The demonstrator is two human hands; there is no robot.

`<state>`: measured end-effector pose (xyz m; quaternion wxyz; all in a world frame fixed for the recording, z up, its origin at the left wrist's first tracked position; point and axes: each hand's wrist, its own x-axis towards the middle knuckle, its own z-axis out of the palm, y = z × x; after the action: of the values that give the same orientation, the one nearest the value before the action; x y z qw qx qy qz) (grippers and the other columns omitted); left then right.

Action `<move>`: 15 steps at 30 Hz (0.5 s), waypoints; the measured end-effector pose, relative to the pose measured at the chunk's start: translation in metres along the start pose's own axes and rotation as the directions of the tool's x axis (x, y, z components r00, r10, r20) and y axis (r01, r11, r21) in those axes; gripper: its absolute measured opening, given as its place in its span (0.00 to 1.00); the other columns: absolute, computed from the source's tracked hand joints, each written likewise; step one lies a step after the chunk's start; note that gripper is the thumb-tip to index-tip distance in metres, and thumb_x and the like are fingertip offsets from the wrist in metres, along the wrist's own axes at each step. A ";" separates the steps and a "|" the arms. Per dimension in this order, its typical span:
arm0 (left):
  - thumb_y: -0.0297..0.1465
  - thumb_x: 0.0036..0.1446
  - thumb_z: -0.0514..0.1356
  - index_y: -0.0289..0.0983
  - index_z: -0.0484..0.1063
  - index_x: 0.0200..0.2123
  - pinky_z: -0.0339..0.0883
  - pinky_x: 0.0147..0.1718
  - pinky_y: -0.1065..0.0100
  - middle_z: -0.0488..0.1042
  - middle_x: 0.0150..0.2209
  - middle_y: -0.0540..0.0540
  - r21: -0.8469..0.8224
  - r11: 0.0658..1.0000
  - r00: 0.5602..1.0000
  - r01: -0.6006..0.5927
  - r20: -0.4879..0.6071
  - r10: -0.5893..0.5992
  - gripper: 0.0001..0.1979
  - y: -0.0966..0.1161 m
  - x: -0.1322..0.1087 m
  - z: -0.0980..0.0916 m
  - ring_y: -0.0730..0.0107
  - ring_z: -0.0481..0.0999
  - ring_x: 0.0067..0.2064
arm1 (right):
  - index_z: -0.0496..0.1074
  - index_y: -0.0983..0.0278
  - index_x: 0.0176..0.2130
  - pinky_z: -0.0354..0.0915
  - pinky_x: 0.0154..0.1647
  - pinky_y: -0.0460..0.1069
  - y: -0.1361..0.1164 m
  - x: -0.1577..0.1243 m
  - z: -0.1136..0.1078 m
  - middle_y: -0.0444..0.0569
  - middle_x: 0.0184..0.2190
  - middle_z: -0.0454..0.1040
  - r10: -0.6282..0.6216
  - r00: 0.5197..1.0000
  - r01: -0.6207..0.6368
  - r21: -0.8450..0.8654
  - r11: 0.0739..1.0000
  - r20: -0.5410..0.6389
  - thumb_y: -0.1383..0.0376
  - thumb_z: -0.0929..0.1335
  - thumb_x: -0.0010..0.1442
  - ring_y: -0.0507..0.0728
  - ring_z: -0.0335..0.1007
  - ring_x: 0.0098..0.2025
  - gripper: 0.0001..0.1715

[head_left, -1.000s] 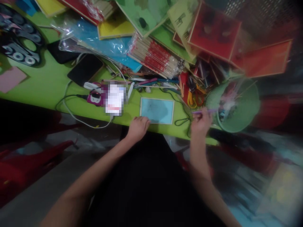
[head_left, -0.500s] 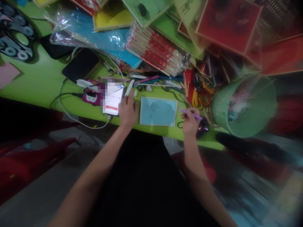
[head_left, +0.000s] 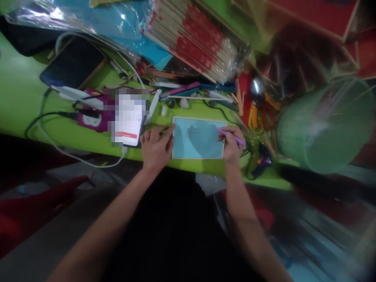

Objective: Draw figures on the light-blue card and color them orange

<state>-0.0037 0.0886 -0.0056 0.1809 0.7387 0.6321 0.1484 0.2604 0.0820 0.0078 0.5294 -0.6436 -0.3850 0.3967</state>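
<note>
Head view: faint marks (head_left: 191, 132), hard to read, on one blue panel (head_left: 204, 145) upon the green table (head_left: 20, 98).
The right hand (head_left: 231, 149) pinches one purple pen (head_left: 235, 138) over the panel; whether the tip touches, I cannot tell. The left hand (head_left: 155, 149), grasping nothing, touches the panel's left edge. One lit phone (head_left: 129, 121) is partly masked.

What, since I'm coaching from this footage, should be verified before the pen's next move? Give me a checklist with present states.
1. Purple pen held in the right grip: ok.
2. Left grip at the left edge of the blue card: ok.
3. Blue card lying fully on the green table: ok.
4. Blue card evenly lit: not ok; a darker, shadow-like patch covers part of it.
5. Lit phone apart from the card: ok.
6. Pen tip touching the card: cannot tell.
</note>
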 end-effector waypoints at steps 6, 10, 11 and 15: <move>0.38 0.70 0.57 0.50 0.76 0.63 0.63 0.53 0.46 0.76 0.57 0.39 -0.034 0.999 1.000 0.011 -0.026 -0.012 0.21 -0.001 -0.001 0.001 0.48 0.73 0.52 | 0.71 0.57 0.38 0.69 0.30 0.49 0.015 -0.005 0.004 0.42 0.30 0.72 -0.057 0.984 0.051 -0.039 0.998 -0.170 0.52 0.72 0.60 0.52 0.72 0.31 0.13; 0.38 0.69 0.58 0.50 0.76 0.62 0.64 0.52 0.45 0.76 0.56 0.39 -0.055 0.998 0.999 -0.009 -0.049 0.006 0.20 -0.003 -0.001 0.001 0.47 0.73 0.52 | 0.71 0.57 0.37 0.68 0.28 0.48 0.015 -0.003 0.005 0.41 0.28 0.71 -0.089 0.983 0.081 -0.061 0.995 -0.158 0.52 0.73 0.61 0.51 0.70 0.28 0.14; 0.39 0.69 0.58 0.50 0.76 0.62 0.64 0.51 0.45 0.76 0.56 0.39 -0.055 0.998 0.998 -0.017 -0.058 0.014 0.20 -0.004 -0.001 0.002 0.47 0.73 0.52 | 0.71 0.57 0.37 0.67 0.27 0.48 0.015 -0.003 0.005 0.41 0.28 0.71 -0.100 0.984 0.091 -0.069 0.994 -0.148 0.52 0.73 0.62 0.51 0.70 0.27 0.14; 0.38 0.69 0.59 0.50 0.75 0.62 0.65 0.52 0.44 0.76 0.57 0.39 -0.050 0.998 0.997 -0.039 -0.074 0.036 0.20 -0.004 -0.001 0.002 0.46 0.73 0.53 | 0.73 0.58 0.36 0.65 0.25 0.47 0.012 0.001 0.003 0.39 0.27 0.72 -0.149 0.981 0.137 -0.096 0.986 -0.126 0.54 0.74 0.62 0.49 0.67 0.25 0.12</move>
<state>-0.0066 0.0876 -0.0096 0.1735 0.7397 0.6203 0.1949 0.2591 0.0818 -0.0043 0.5527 -0.6615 -0.4110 0.2967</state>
